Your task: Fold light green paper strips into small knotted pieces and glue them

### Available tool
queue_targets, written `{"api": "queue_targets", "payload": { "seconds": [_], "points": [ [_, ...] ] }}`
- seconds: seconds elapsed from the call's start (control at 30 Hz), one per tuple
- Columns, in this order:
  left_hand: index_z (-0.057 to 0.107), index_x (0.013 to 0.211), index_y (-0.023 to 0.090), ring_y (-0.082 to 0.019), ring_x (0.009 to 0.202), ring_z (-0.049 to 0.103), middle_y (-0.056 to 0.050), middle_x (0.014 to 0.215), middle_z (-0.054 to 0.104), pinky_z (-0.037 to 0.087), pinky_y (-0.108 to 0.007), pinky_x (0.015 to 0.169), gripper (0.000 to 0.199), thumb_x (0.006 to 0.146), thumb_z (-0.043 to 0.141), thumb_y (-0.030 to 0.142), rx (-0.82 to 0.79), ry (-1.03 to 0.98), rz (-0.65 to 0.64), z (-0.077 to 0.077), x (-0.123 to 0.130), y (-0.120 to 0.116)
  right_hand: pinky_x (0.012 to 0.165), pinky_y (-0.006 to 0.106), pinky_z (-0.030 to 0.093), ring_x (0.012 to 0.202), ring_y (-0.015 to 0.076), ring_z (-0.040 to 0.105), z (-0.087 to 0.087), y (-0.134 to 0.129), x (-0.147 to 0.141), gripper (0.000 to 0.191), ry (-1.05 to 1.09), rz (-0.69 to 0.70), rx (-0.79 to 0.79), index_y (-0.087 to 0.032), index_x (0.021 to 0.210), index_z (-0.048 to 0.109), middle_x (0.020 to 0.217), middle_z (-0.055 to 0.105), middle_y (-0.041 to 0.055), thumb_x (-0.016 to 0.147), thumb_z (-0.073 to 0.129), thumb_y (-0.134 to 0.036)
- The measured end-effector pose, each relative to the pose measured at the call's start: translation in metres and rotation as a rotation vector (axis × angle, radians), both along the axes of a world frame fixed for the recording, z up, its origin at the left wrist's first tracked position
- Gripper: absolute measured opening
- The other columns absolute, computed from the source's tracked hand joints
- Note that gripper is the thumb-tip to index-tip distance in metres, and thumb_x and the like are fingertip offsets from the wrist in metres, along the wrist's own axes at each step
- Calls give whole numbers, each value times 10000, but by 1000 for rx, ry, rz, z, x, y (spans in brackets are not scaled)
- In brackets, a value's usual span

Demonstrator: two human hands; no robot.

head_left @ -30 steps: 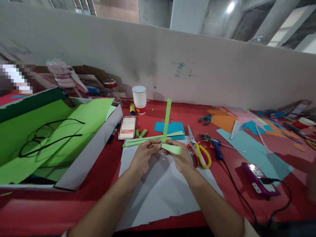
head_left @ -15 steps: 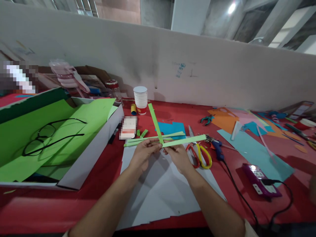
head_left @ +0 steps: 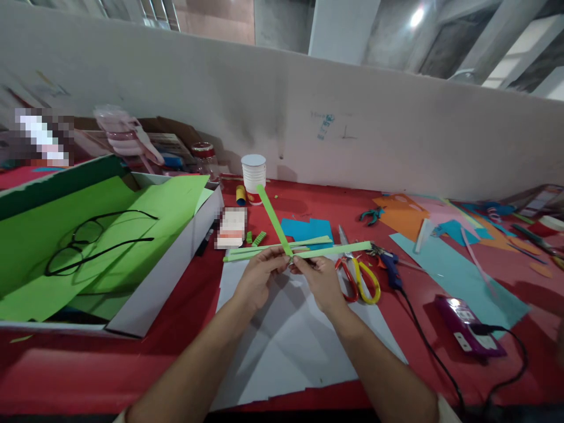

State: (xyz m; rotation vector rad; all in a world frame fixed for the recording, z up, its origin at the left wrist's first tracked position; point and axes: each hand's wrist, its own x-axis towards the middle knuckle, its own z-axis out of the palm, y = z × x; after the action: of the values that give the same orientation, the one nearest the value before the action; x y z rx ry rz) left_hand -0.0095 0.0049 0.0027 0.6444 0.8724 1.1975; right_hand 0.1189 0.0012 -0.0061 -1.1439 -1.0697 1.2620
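Two green paper strips meet at a corner between my hands. One strip (head_left: 274,218) slants up and away to the left, the paler strip (head_left: 337,250) points right. My left hand (head_left: 259,276) is closed, pinching the joined ends from the left. My right hand (head_left: 318,281) pinches them from the other side, thumb and fingers together at the corner. Just beyond lie several loose paper strips (head_left: 247,252) and small folded green pieces (head_left: 261,237). White paper sheets (head_left: 299,346) spread beneath my hands. Scissors (head_left: 366,283) with red and yellow handles rest beside my right hand.
At left, a white box (head_left: 165,273) holds green paper sheets and eyeglasses (head_left: 66,260). Behind stands a stack of paper cups (head_left: 254,173). To the right are a blue glue gun (head_left: 390,269), a purple power box (head_left: 469,335) with cords, pliers (head_left: 371,216) and coloured paper scraps (head_left: 458,282).
The upright green strip leans further left, so the angle between the two strips has widened. Both hands still pinch the corner; the whole view has shifted slightly.
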Motion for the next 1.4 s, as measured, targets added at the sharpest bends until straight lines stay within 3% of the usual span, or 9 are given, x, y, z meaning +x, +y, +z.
{"api": "queue_targets", "payload": {
  "seconds": [0.23,0.4,0.53,0.73,0.9,1.03,1.1,1.27,1.4],
  "points": [
    [694,691,122,-116,610,550,-38,647,643,416,-245,636,203,602,770,287,-1,84,-91,-3,-2,0,642,302,520,631,164,627,1,-2,-1,212,-1,-1,14,-168,805,697,690,692,18,688,693,-345],
    [650,651,130,-109,590,559,-27,642,627,427,-229,595,184,597,773,255,-101,63,-83,-2,-5,2,520,232,466,542,121,561,3,-4,1,274,-86,44,39,-165,704,640,615,627,7,773,608,-428],
    [608,654,149,-133,643,612,-44,659,648,457,-229,607,166,620,757,215,-147,14,-110,1,-6,2,521,220,424,534,107,510,4,-4,3,359,-158,45,96,-178,605,566,564,548,-10,827,534,-459],
    [624,680,145,-110,569,581,-37,624,626,439,-210,547,127,656,729,212,-131,12,-177,1,-5,0,511,223,369,518,105,454,4,-3,5,390,-248,39,155,-199,573,491,528,469,-32,845,497,-478],
    [625,626,138,-104,550,552,-39,594,606,403,-203,521,139,640,728,230,-105,36,-196,2,-4,0,508,222,364,513,106,462,3,-4,3,351,-218,50,158,-203,586,487,530,475,-39,842,512,-442],
    [622,597,141,-93,521,504,-14,573,564,385,-212,506,131,591,737,203,-86,41,-134,3,-4,0,579,235,415,603,126,526,5,-3,3,170,-180,134,138,-210,766,590,652,567,-23,776,607,-379],
    [616,579,142,-78,504,467,6,565,531,373,-208,496,129,555,740,168,-76,40,-122,3,-4,0,613,243,428,659,139,538,6,-3,4,166,-222,158,154,-209,831,619,717,587,-10,724,659,-329],
    [618,593,130,-79,519,479,0,581,535,391,-211,511,133,553,743,146,-79,6,-183,2,-6,1,629,258,427,709,160,526,4,-1,6,97,-363,93,288,-204,673,635,717,580,8,720,658,-287],
    [626,699,140,-81,556,534,2,620,572,452,-219,590,219,550,786,134,-125,-96,-148,0,-8,1,580,258,414,652,158,514,-1,0,7,106,-371,15,307,-210,642,654,660,571,-3,696,686,-296]
  ]
}}
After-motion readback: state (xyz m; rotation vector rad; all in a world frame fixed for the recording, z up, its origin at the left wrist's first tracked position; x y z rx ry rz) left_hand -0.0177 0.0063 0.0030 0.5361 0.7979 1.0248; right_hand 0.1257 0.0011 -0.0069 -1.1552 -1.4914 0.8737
